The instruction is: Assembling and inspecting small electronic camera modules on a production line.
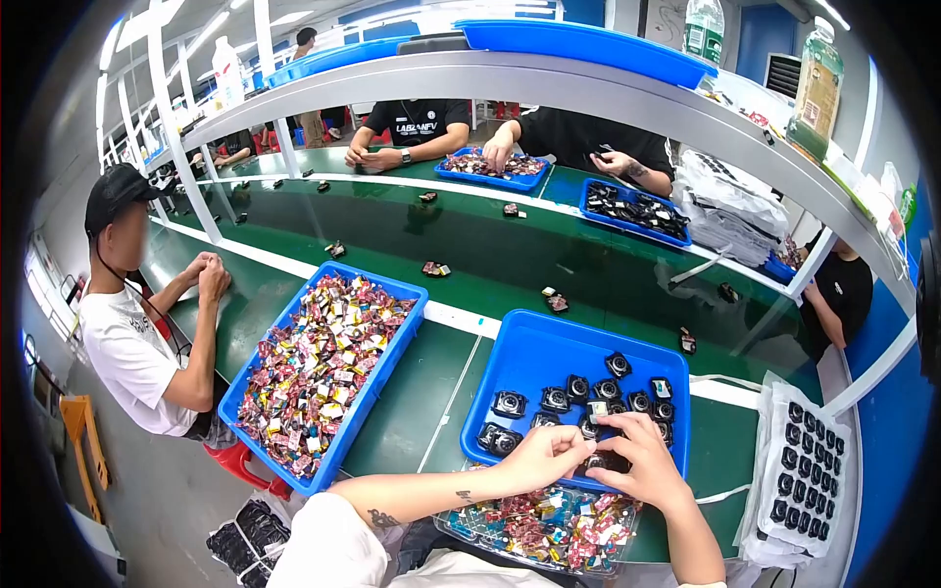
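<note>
My left hand point(542, 457) and my right hand point(639, 461) meet over the near edge of a blue tray point(534, 355) and pinch a small black part point(600, 461) between their fingertips. Several small black round parts point(555, 399) lie scattered in that tray. Below my hands sits a clear tray point(549, 534) full of small colourful wrapped pieces. A larger blue tray point(397, 293) of the same colourful pieces stands to the left on the green bench.
A green conveyor belt point(470, 245) carries scattered small parts. A white bag holding a sheet of black parts point(802, 470) lies at the right. A person in a white shirt point(127, 343) sits at the left; others work across the belt. A shelf point(608, 98) runs overhead.
</note>
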`<state>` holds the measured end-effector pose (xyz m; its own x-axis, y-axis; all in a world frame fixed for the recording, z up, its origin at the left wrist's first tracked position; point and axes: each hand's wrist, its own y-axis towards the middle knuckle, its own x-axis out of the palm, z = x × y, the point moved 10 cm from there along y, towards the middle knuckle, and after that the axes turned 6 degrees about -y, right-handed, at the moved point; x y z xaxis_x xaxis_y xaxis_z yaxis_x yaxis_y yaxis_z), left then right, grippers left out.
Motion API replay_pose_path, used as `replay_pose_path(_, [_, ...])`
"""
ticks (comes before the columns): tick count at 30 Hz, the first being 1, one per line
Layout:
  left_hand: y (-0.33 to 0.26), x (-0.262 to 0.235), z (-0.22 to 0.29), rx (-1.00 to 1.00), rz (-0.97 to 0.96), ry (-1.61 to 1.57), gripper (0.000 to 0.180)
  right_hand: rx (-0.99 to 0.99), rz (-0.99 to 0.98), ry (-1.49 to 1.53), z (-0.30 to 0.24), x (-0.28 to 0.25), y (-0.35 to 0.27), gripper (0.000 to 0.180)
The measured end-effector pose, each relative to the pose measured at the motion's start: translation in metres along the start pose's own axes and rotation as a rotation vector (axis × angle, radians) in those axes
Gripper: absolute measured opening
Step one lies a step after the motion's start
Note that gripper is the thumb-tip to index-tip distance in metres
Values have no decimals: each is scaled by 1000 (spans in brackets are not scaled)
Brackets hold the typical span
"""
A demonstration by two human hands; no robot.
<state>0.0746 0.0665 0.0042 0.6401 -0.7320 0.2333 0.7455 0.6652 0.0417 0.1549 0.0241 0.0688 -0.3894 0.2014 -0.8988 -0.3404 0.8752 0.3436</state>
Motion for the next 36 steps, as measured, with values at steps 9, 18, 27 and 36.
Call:
replay_pose_path(9, [-4,-2,12,-12,72,-14,23,78,312,410,21,-25,-12,23])
replay_pose_path(18, [6,-9,8,-33,96,-5,25,97,175,46,22,-13,-7,37])
replay_pose_path(27, [1,-11,11,-8,157,-36,26,-265,13,274,-45,-2,-18,22])
replay_pose_path(36, [3,-14,12,13,152,-40,24,-177,-11,235,-35,20,-18,14])
